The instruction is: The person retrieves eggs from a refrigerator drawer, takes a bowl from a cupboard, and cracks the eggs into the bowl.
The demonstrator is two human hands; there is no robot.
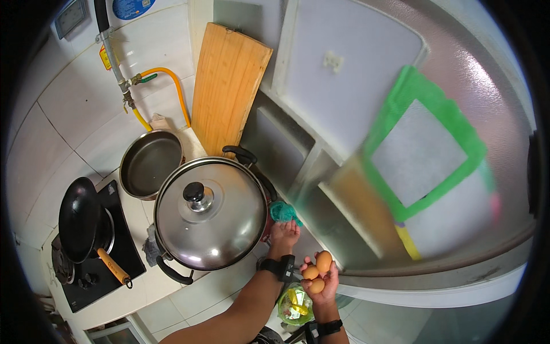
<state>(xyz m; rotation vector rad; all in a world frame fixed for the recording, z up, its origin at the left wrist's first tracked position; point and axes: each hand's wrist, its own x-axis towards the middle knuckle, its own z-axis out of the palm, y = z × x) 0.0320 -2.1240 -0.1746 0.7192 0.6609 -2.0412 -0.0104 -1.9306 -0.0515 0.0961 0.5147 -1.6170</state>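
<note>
Three brown eggs (317,271) rest in my right hand (328,284), with the fingers curled around them. My left hand (285,234) reaches in beside the right side of a large lidded steel pot (232,202). Its fingertips meet a crumpled teal plastic bag (282,211); whether they grip it I cannot tell. The pot's domed metal lid has a black knob (194,191). Below my hands, a bin with a green liner (283,311) holds yellow and white wrappers. Each wrist wears a black strap with a small device.
A black wok (77,223) sits on the gas hob (122,241), its wooden handle pointing out. Behind the pot stand an open pan (152,163) and a leaning wooden board (230,86). A gas pipe (114,60) runs down the tiles. A large glossy panel (485,107) curves along the right.
</note>
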